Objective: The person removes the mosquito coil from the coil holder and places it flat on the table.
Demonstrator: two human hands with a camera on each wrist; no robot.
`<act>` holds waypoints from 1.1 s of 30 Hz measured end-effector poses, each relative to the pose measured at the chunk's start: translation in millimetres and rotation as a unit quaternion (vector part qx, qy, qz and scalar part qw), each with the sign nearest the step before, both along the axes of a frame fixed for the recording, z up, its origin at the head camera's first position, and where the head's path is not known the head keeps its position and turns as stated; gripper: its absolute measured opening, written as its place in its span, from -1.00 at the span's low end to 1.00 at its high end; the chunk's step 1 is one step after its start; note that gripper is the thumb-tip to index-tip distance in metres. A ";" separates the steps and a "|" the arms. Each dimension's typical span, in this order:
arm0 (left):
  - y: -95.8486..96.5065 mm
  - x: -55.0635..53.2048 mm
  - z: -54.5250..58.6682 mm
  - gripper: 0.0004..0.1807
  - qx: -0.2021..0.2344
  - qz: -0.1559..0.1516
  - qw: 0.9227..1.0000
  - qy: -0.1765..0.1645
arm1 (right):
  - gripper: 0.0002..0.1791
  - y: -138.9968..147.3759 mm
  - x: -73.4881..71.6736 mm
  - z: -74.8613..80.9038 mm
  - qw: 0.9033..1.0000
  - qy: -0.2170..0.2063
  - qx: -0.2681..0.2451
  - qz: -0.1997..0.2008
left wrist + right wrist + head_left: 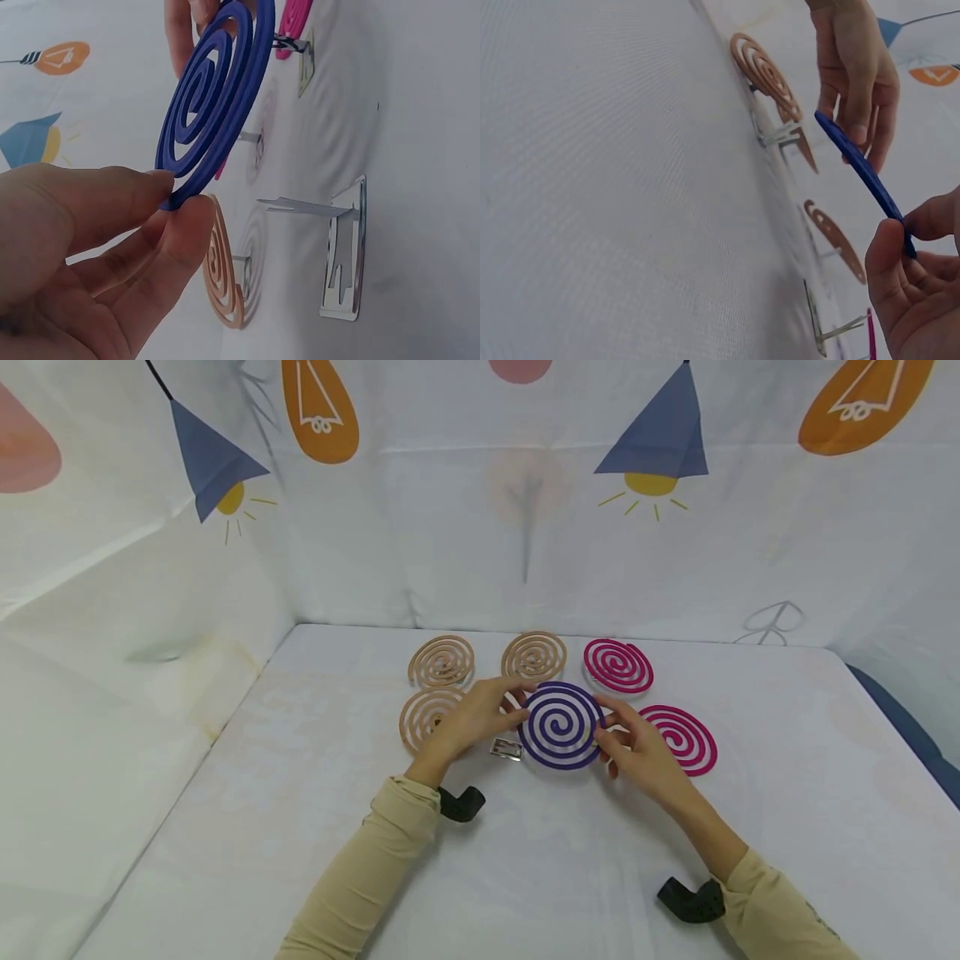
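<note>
A blue-purple mosquito coil (561,732) is held off the table between both hands. My left hand (474,717) pinches its left rim, thumb against fingertips, as the left wrist view shows with the coil (241,97) tilted. On the opposite rim my right hand (639,750) pinches with thumb and fingers; the right wrist view has the coil (866,176) edge-on. Below and left of the coil a small metal stand (507,749) lies on the table. Its upright prong points up beneath the coil in the left wrist view, apart from it.
Three tan coils (442,662) sit on metal stands at the back and left, one partly behind my left forearm. Two magenta coils (618,666) stand to the right, the nearer partly covered by my right hand. White printed cloth walls (465,543) border the table (540,877).
</note>
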State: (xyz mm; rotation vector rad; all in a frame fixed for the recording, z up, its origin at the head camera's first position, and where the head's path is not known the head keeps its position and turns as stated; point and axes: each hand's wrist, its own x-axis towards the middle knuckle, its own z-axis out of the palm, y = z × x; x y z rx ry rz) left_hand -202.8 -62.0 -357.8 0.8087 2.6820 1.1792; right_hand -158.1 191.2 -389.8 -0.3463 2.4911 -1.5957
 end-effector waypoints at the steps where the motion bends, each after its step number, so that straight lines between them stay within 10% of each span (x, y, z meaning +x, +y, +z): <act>1: 0.3 0.4 0.1 -0.62 0.000 0.001 1.000 -0.001 | -0.42 0.1 0.1 0.3 1.000 -0.002 0.001 -0.001; 33: 19.5 5.3 -6.6 -0.61 0.053 -0.007 0.997 -0.059 | -0.48 16.2 -4.2 7.3 0.998 0.030 0.041 -0.026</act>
